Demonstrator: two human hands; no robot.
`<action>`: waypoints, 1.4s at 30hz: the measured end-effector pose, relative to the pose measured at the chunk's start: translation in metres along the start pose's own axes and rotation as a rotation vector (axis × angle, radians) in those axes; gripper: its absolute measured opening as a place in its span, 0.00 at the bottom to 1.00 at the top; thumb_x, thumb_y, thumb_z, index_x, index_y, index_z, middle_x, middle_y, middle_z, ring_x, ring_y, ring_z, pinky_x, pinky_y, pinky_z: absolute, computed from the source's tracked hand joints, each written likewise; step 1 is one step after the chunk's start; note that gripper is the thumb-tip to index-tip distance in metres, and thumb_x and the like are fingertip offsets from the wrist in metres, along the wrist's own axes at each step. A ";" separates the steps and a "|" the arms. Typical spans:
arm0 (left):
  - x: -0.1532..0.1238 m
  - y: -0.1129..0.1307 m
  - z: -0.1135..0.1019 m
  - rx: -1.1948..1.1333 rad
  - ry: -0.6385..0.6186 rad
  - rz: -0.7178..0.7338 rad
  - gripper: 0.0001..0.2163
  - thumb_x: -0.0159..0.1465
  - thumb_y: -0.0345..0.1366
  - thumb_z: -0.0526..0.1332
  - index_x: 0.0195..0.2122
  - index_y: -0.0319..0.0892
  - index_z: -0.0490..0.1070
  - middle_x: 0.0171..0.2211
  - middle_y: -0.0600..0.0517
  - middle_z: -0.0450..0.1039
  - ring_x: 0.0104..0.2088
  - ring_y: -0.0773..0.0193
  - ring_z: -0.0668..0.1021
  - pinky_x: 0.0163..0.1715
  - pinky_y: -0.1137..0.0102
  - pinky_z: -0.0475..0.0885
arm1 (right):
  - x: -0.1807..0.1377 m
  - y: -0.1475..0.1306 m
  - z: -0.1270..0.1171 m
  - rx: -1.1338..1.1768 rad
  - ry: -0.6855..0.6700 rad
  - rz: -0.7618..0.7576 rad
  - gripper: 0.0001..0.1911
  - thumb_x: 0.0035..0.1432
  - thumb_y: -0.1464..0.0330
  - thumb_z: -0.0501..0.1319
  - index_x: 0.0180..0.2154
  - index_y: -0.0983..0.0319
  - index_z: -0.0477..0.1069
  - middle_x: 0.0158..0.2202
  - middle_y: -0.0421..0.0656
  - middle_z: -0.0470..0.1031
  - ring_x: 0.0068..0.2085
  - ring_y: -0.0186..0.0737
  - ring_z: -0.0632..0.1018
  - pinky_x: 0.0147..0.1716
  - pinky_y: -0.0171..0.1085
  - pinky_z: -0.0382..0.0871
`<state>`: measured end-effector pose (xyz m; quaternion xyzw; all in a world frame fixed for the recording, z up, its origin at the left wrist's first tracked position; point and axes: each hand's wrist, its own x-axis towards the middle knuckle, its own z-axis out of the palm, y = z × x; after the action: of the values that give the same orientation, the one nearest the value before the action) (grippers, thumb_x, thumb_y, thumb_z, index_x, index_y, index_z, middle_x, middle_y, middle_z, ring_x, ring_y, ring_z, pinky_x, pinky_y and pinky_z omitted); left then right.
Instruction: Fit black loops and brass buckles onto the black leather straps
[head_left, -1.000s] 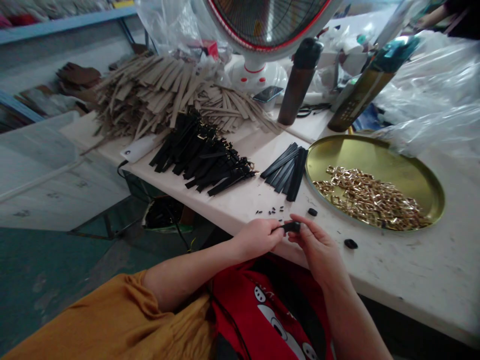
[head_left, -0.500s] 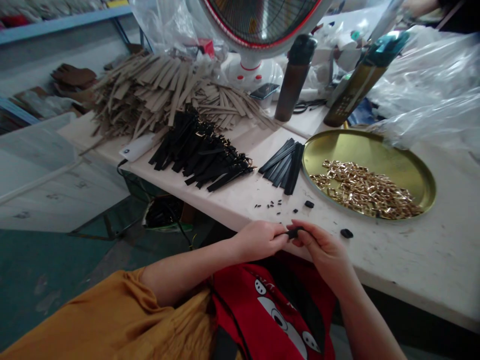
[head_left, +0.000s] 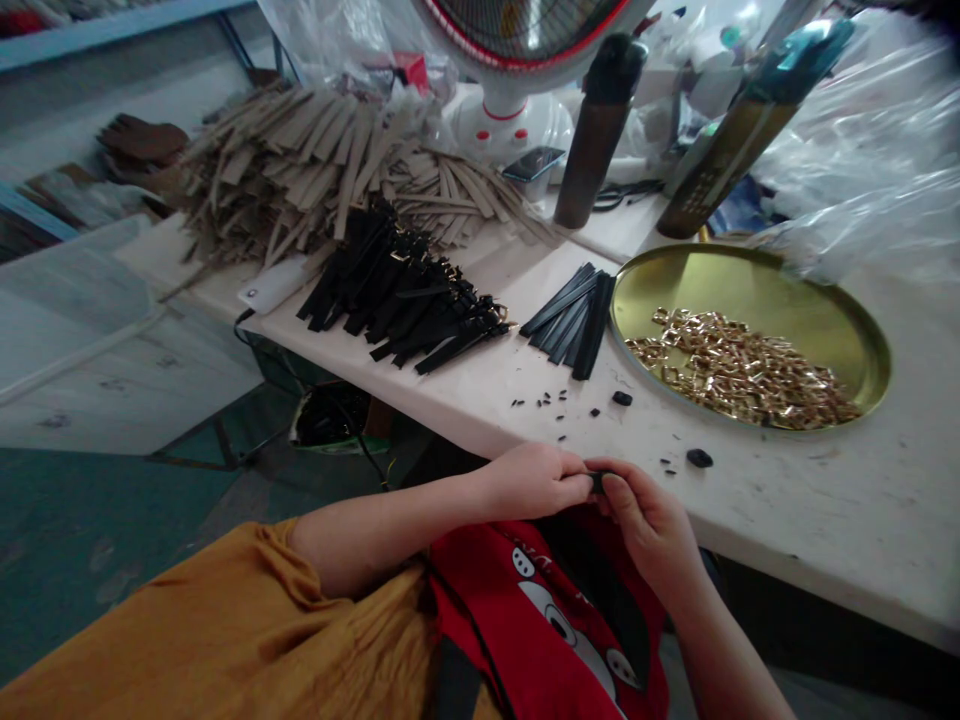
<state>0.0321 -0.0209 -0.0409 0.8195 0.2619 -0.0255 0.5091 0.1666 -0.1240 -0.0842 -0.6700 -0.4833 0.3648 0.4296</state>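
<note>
At the near edge of the white table (head_left: 825,540), my left hand (head_left: 536,480) and my right hand (head_left: 649,520) meet, both pinching a small black piece (head_left: 598,482) between their fingertips. Most of the piece is hidden by my fingers. Just beyond my hands lie tiny black bits (head_left: 559,402) and two small black loops (head_left: 699,458). A short bundle of plain black straps (head_left: 574,322) lies beside a round brass tray (head_left: 840,310) holding several gold buckles (head_left: 742,375). A pile of black straps with buckles fitted (head_left: 409,300) sits to the left.
A heap of tan strips (head_left: 322,175) fills the far left of the table. A desk fan (head_left: 517,60), a dark bottle (head_left: 596,140), a gold spray can (head_left: 731,140) and clear plastic bags (head_left: 862,160) stand at the back. A white power strip (head_left: 274,285) lies at the left edge.
My hands have drawn slightly back toward my body at the table edge, still pinching the black piece, and my right fingers now cover more of it. The view has shifted a little.
</note>
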 end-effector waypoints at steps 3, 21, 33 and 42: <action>0.002 0.003 0.001 -0.067 -0.024 -0.027 0.12 0.61 0.35 0.49 0.27 0.38 0.68 0.17 0.57 0.62 0.20 0.72 0.65 0.22 0.77 0.57 | 0.001 0.000 0.001 0.126 -0.017 0.072 0.14 0.57 0.58 0.53 0.38 0.60 0.69 0.19 0.37 0.64 0.22 0.32 0.65 0.21 0.32 0.58; -0.013 -0.009 -0.005 -0.951 -0.491 -0.359 0.08 0.59 0.28 0.48 0.34 0.36 0.65 0.19 0.54 0.70 0.17 0.73 0.72 0.22 0.78 0.65 | -0.005 0.010 0.004 0.919 0.183 0.432 0.10 0.52 0.62 0.60 0.34 0.62 0.71 0.14 0.31 0.50 0.17 0.27 0.54 0.15 0.28 0.50; -0.012 -0.010 -0.006 -1.025 -0.511 -0.370 0.08 0.52 0.26 0.49 0.33 0.37 0.64 0.22 0.52 0.72 0.21 0.69 0.75 0.21 0.76 0.65 | -0.003 0.010 0.011 0.931 0.195 0.485 0.10 0.51 0.63 0.61 0.34 0.63 0.72 0.14 0.31 0.48 0.16 0.25 0.53 0.15 0.27 0.49; -0.013 -0.016 0.000 -1.078 -0.474 -0.394 0.08 0.55 0.28 0.51 0.36 0.36 0.65 0.23 0.51 0.72 0.22 0.69 0.75 0.20 0.77 0.65 | -0.004 0.007 0.016 0.955 0.238 0.476 0.12 0.53 0.60 0.58 0.35 0.61 0.71 0.14 0.31 0.49 0.17 0.27 0.54 0.16 0.28 0.53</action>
<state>0.0134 -0.0211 -0.0499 0.3554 0.2641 -0.1646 0.8814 0.1538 -0.1253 -0.0963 -0.5281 -0.0472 0.5524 0.6433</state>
